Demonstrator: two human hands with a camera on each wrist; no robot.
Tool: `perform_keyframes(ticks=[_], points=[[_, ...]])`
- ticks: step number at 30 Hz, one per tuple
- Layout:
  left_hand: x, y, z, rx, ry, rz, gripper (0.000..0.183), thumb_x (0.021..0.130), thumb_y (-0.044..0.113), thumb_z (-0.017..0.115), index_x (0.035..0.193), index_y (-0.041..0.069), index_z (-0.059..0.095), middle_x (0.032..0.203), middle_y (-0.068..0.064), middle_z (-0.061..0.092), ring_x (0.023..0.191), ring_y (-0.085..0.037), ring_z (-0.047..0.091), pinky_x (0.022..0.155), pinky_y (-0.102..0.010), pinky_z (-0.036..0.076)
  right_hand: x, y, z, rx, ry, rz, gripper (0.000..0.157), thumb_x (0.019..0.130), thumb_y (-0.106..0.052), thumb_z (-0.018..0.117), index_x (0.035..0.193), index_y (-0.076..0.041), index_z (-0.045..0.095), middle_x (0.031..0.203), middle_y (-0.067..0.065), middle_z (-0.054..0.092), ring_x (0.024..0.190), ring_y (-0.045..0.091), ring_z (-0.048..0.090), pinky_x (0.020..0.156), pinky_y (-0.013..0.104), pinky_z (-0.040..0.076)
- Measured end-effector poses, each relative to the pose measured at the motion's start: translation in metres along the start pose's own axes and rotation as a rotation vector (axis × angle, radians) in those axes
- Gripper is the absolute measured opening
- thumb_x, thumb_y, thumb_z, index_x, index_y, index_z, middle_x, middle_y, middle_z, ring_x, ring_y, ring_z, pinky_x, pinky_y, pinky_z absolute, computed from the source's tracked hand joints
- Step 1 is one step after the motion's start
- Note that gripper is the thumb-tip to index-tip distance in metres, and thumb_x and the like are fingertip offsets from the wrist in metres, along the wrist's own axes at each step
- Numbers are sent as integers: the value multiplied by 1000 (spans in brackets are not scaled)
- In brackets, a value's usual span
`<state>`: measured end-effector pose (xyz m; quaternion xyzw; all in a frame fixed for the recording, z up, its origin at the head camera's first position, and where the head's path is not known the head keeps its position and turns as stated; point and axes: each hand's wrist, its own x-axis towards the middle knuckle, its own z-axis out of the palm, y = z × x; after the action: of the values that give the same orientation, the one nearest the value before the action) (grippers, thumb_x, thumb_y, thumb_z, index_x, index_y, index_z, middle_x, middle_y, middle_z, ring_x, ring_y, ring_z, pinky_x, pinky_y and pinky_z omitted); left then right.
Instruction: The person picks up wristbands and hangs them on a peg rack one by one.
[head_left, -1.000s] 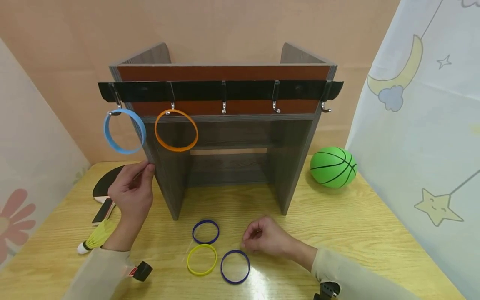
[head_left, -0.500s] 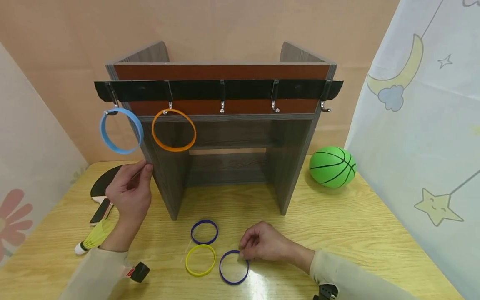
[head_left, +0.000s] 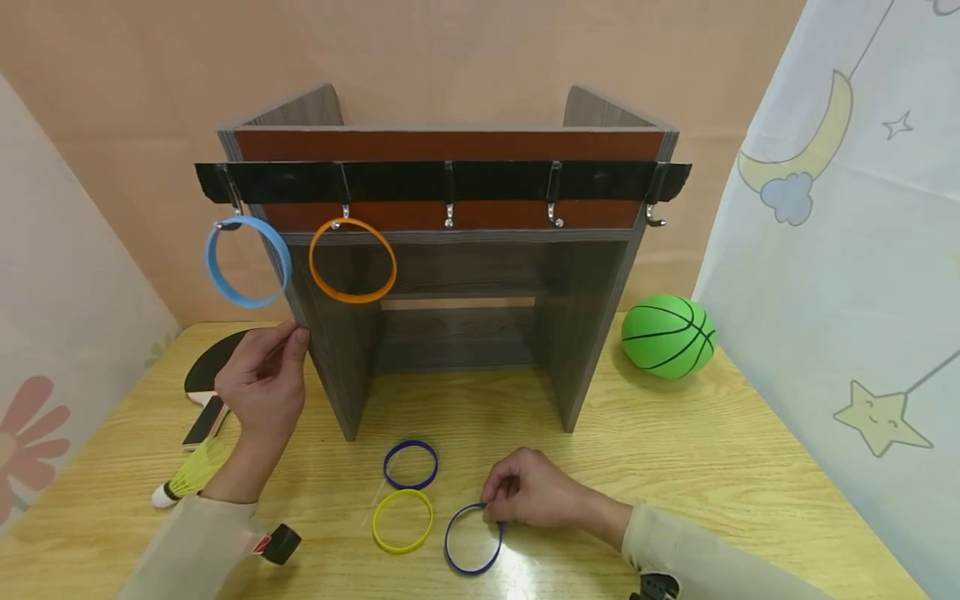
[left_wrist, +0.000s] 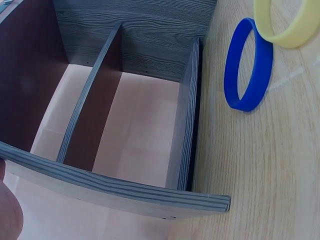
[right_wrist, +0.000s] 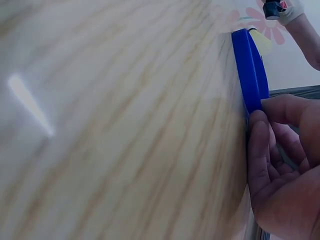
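My right hand [head_left: 532, 492] pinches the right edge of a dark blue silicone wristband [head_left: 470, 572] at the front of the table. In the right wrist view, thumb and fingertip hold the band [right_wrist: 248, 65]. My left hand [head_left: 266, 379] grips the front edge of the left side panel of a grey wooden shelf [head_left: 337, 358]. A second dark blue wristband [head_left: 411, 487] and a yellow wristband [head_left: 401, 551] lie to the left of the held one. From the shelf's black hook strip [head_left: 502, 182] hang a light blue wristband [head_left: 217, 279] and an orange wristband [head_left: 352, 298], on the two leftmost hooks.
A green ball [head_left: 667, 337] sits on the wooden table [head_left: 675, 450] to the right of the shelf. Left of it lie a table tennis bat [head_left: 206, 421] and a yellow shuttlecock [head_left: 198, 467]. Printed curtains [head_left: 817, 283] stand along the sides.
My right hand has come down onto the dark blue wristband and taken hold of its edge, and the band has shifted and tilted slightly. My left hand stays on the shelf panel.
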<state>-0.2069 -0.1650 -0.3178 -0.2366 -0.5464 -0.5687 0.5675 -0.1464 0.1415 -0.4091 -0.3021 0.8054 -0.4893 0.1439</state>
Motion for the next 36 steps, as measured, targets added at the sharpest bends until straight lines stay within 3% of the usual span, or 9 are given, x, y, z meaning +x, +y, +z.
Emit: perform_keyframes(ticks=[7, 14, 20, 27, 36], points=[[0, 2, 0, 15, -12, 6, 18, 79, -2, 75, 83, -18, 67, 75, -19, 66, 68, -10, 61, 66, -16, 50, -4, 1, -4, 63, 9, 25, 5, 76, -1, 73, 78, -5, 69, 69, -4, 63, 62, 5, 56, 56, 22, 49], [0, 1, 1, 30, -5, 14, 18, 79, 0, 75, 83, -16, 68, 73, -19, 65, 65, -8, 60, 61, -13, 47, -13, -1, -15, 283, -46, 131, 7, 80, 2, 68, 83, 6, 63, 69, 10, 63, 55, 16, 60, 47, 24, 50], [1, -1, -1, 17, 2, 21, 21, 79, 2, 76, 83, -16, 68, 72, -19, 65, 65, -8, 59, 60, -13, 46, -19, -7, -31, 363, -90, 147, 10, 79, 4, 69, 83, 8, 61, 74, 12, 62, 59, 20, 63, 55, 31, 55], [0, -1, 0, 14, 4, 19, 20, 79, 2, 76, 82, -16, 68, 72, -18, 65, 66, -8, 60, 61, -13, 47, -16, -18, -51, 481, -98, 58, 7, 80, 10, 65, 83, 8, 60, 79, 13, 63, 67, 21, 66, 60, 31, 55], [0, -3, -1, 19, -3, 22, 20, 79, 2, 76, 83, -16, 68, 72, -18, 65, 66, -8, 60, 60, -13, 47, -9, -39, -67, 626, -10, -108, 19, 79, 14, 61, 82, -5, 62, 79, 11, 66, 74, 21, 68, 66, 31, 55]])
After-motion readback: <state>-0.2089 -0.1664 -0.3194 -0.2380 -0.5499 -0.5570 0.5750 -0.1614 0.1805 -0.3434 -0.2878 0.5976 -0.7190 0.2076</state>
